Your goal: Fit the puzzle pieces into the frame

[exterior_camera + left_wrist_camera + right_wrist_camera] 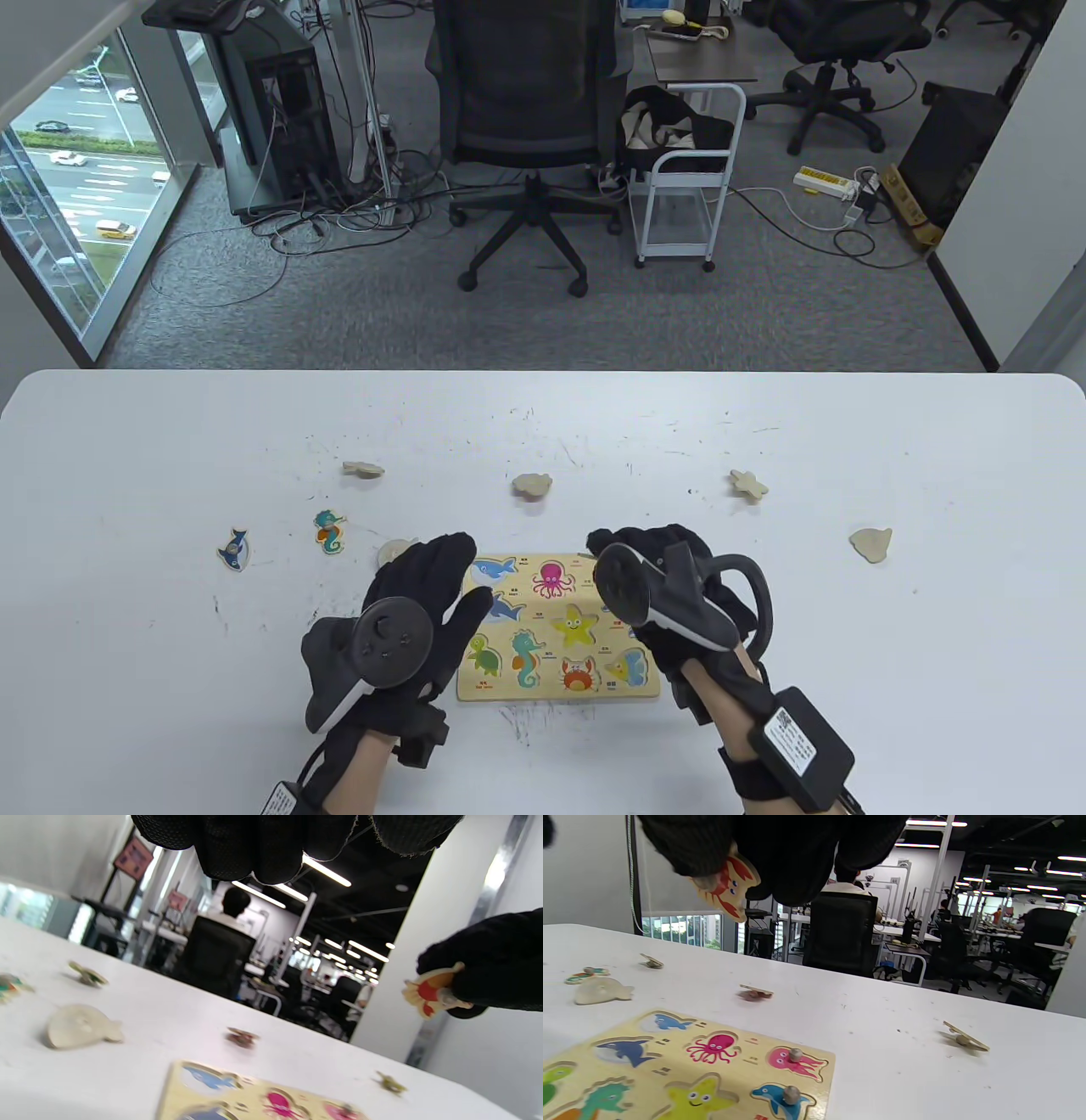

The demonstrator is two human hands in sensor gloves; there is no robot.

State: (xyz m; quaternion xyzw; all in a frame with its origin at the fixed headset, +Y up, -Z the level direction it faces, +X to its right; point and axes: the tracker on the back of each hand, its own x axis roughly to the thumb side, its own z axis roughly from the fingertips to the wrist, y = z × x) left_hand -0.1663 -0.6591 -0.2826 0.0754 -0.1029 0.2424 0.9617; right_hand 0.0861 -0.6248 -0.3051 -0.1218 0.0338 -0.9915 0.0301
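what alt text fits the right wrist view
A black-gloved right hand holds a wooden red crab puzzle piece above a white table; a yellow wooden puzzle frame with sea-animal pictures lies below, loose pieces scattered beyond.

Even overhead light fills the table view; the white table (170,475) carries only faint shadows, daylight glows through the window (76,187) at upper left, and straight lines bow toward the edges. The left wrist view is soft and blurred, its ceiling strips (326,870) flaring. The right wrist view is sharper, its gloved fingers (780,853) dark against bright background.
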